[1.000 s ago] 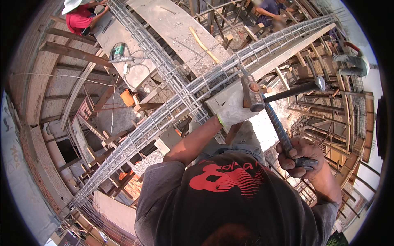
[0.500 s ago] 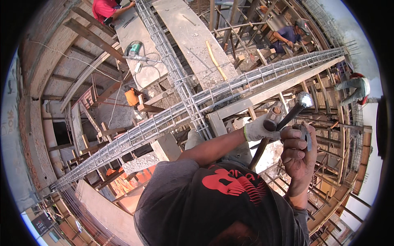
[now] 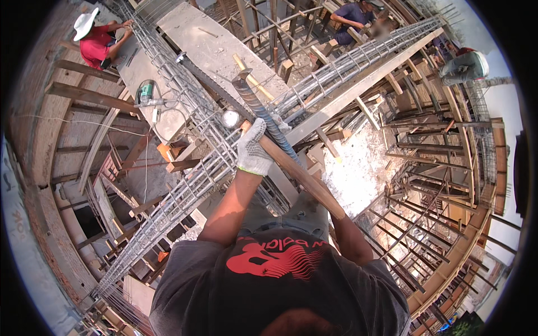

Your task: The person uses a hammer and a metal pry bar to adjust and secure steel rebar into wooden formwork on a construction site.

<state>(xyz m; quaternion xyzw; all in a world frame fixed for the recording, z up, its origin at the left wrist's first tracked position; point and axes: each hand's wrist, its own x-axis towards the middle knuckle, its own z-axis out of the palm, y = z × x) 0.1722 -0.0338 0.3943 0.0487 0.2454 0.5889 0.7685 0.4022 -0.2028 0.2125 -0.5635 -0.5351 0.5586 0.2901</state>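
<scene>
My left hand (image 3: 253, 149), in a white knitted glove, is closed around the wooden handle of a hammer (image 3: 300, 173) near its upper end. A shiny round metal face (image 3: 230, 119) shows beside that end. The handle slants down to the right, toward my right forearm (image 3: 352, 238); my right hand itself is hidden there. Alongside the handle lies a ridged, blue-grey wrapped bar (image 3: 276, 130) with a curved metal top; whether I grip it too is unclear. A dark bar (image 3: 207, 81) with a bright tip reaches toward the upper left.
Rebar cages (image 3: 336, 70) cross in front of me. A green power tool (image 3: 147, 92) rests on a board at left, near a crouching person in red (image 3: 98, 45). Another person (image 3: 354, 21) works at the upper right. Wooden props (image 3: 431, 148) fill the right side, lower down.
My gloved left hand has swung from the right to the middle, over the rebar, with the hammer. My right hand, earlier visible closed around a metal piece, is now hidden.
</scene>
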